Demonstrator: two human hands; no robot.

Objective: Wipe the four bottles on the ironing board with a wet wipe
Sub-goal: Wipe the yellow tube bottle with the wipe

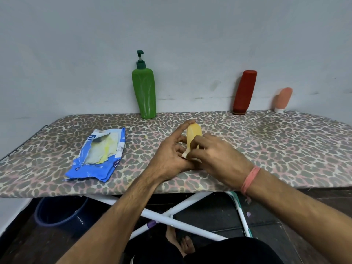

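A small yellow bottle (193,133) stands tilted over the middle of the leopard-print ironing board (276,141). My left hand (171,151) holds it, the forefinger stretched up over its top. My right hand (215,155) curls round its lower part and pinches a small pale wipe (184,154) against it. At the wall stand a green pump bottle (144,92), a red bottle (243,93) turned cap-down, and a small peach tube (283,100) on its white cap.
An opened blue wet-wipe pack (99,155) lies on the board to the left of my hands. Under the board I see its white crossed legs (171,214), a dark blue bucket (59,210) at the left and a bare foot (179,242).
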